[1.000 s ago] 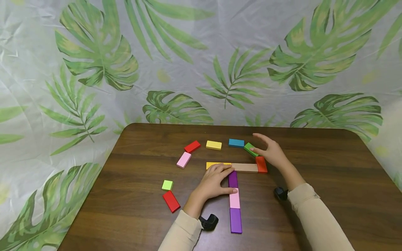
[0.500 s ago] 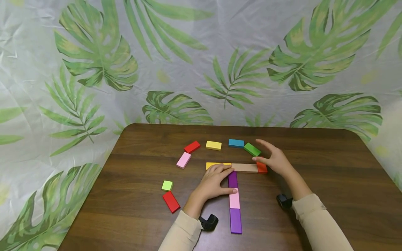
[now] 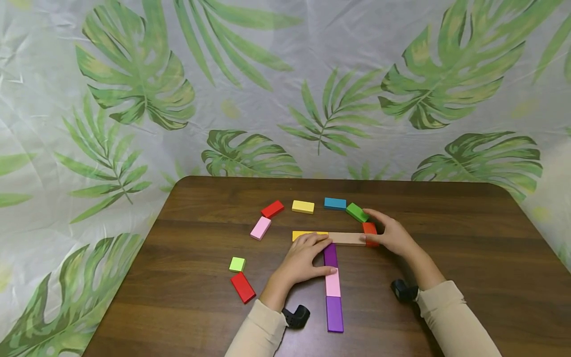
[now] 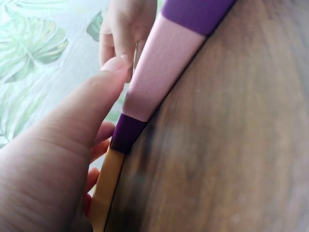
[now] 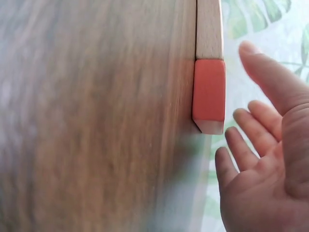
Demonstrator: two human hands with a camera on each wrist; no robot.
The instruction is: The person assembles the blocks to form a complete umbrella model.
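Note:
Flat wooden blocks lie end to end in a T. Its crossbar has a yellow-orange block (image 3: 297, 234), a bare-wood block (image 3: 346, 239) and an orange-red block (image 3: 369, 228). A dark purple block (image 3: 330, 255), a pink block (image 3: 332, 282) and a violet block (image 3: 334, 315) form the stem. My left hand (image 3: 300, 259) lies over the join, fingers across the yellow-orange block, thumb tip at the pink one. My right hand (image 3: 394, 239) hovers around the crossbar's right end, thumb and fingers spread apart; the right wrist view shows it beside the orange-red block (image 5: 209, 90).
Behind the T, a red block (image 3: 272, 208), a yellow block (image 3: 303, 207), a blue block (image 3: 335, 204) and a green block (image 3: 357, 212) lie in an arc. A light pink block (image 3: 260, 228), lime block (image 3: 237, 264) and another red block (image 3: 243, 287) lie left.
My right hand has come from the green block nearer to me, down to the orange-red block at the crossbar's end. My left hand has stayed in place.

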